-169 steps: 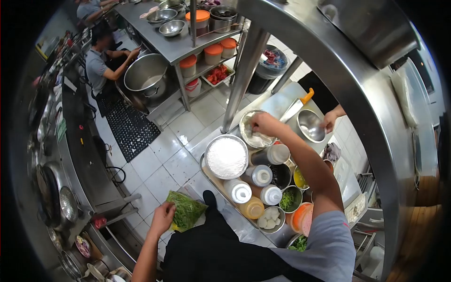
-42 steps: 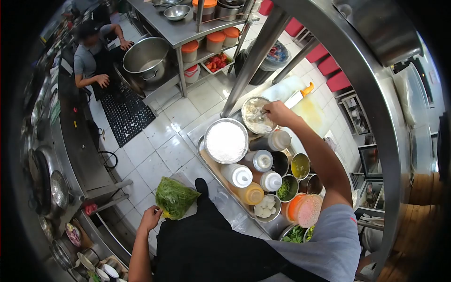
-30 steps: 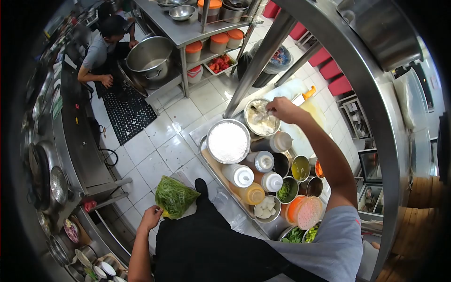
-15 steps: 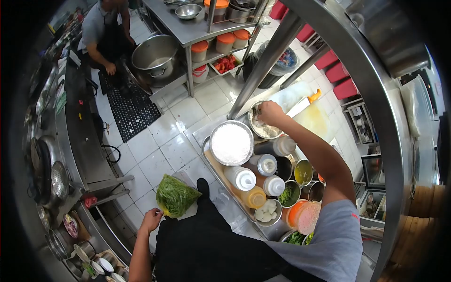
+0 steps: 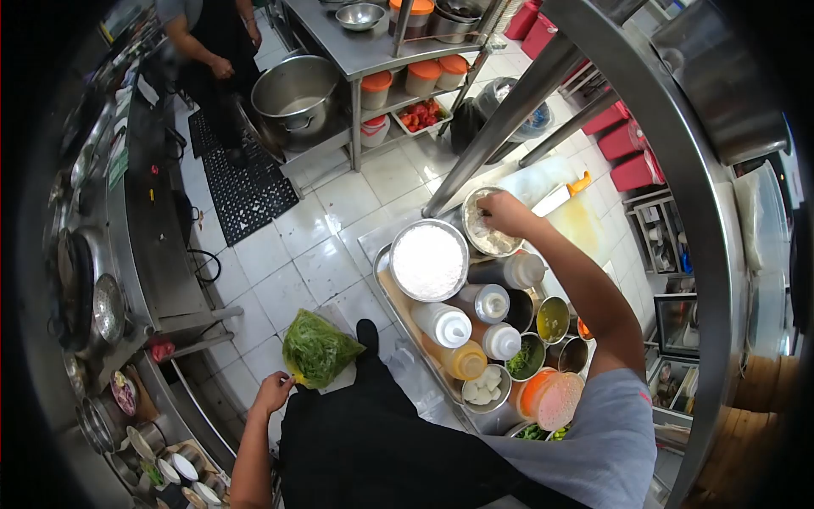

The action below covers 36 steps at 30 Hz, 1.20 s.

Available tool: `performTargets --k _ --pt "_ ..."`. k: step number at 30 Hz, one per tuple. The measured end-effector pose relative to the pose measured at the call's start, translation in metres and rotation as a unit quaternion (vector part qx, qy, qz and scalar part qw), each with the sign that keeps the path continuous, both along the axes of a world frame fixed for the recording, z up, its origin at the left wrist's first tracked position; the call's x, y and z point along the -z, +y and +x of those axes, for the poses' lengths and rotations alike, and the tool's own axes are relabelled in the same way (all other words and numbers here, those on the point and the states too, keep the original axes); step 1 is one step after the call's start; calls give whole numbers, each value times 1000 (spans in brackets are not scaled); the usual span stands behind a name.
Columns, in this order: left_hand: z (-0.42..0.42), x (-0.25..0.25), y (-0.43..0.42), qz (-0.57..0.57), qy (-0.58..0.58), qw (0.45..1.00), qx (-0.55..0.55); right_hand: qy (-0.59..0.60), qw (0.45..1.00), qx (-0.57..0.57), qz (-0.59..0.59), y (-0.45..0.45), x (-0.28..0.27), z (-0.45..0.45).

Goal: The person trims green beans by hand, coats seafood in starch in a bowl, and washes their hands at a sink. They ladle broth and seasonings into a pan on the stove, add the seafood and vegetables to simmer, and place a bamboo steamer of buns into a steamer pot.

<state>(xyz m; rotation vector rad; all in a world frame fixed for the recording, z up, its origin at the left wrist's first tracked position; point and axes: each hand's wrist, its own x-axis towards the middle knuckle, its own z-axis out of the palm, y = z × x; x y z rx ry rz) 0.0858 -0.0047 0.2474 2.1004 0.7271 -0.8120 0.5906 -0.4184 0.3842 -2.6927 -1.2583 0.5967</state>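
Observation:
My left hand (image 5: pixel 274 392) is closed with its fingertips together at the lower corner of a clear plastic bag of shredded greens (image 5: pixel 320 348), which appears to be gripped there. My right hand (image 5: pixel 502 212) reaches into a metal bowl (image 5: pixel 471 235) of pale, floury mix. Its fingers are bent down into the mix, and what they hold is hidden. Beside that bowl stands a larger bowl of white powder (image 5: pixel 429 260). Squeeze bottles (image 5: pixel 444 326) stand close below it, with a bowl of white pieces (image 5: pixel 486 389) and a tub of chopped herbs (image 5: pixel 526 356).
A knife with an orange handle (image 5: pixel 561 194) lies on a cutting board (image 5: pixel 585 225). A metal post (image 5: pixel 500 119) rises behind the bowls. At the back, a person (image 5: pixel 216 59) stands near a large pot (image 5: pixel 294 93). A steel counter (image 5: pixel 170 254) runs along the left.
The view has shifted slightly. The person at the back has straightened up and moved. My right hand stays at the floury bowl, and my left hand remains at the bag's corner.

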Motion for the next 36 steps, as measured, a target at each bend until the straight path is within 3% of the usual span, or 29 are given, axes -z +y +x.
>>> performTargets --k 5,9,13,15,19,20,23,28,29,33,36 --pt "4 -18 -1 -14 4 998 -54 95 991 97 14 -11 -63 3" --pt "-6 -10 3 -24 13 997 -72 92 988 119 42 -15 -106 -12" --pt "-18 3 5 -32 28 996 -82 42 993 88 59 -14 -97 -14" --pt "-24 11 5 -35 30 995 -88 74 992 95 40 -11 -68 -11" --pt "-33 8 4 -27 42 994 -95 29 999 0 -41 -12 -9 4" --pt "-35 6 5 -26 42 994 -101 32 997 44 -60 -13 -4 8" --pt "-50 13 11 -31 37 992 -116 46 996 75 -25 -19 -13 10" --pt "-70 11 18 -69 38 983 -164 116 980 159 23 -29 -82 -6" --pt "-76 14 21 -91 39 977 -191 94 986 136 36 -32 -91 -8" --pt "-102 20 28 -95 31 971 -218 79 971 216 72 -38 -116 -20" --pt "-129 22 34 -90 -4 968 -233 -12 973 186 138 -47 -117 -23"
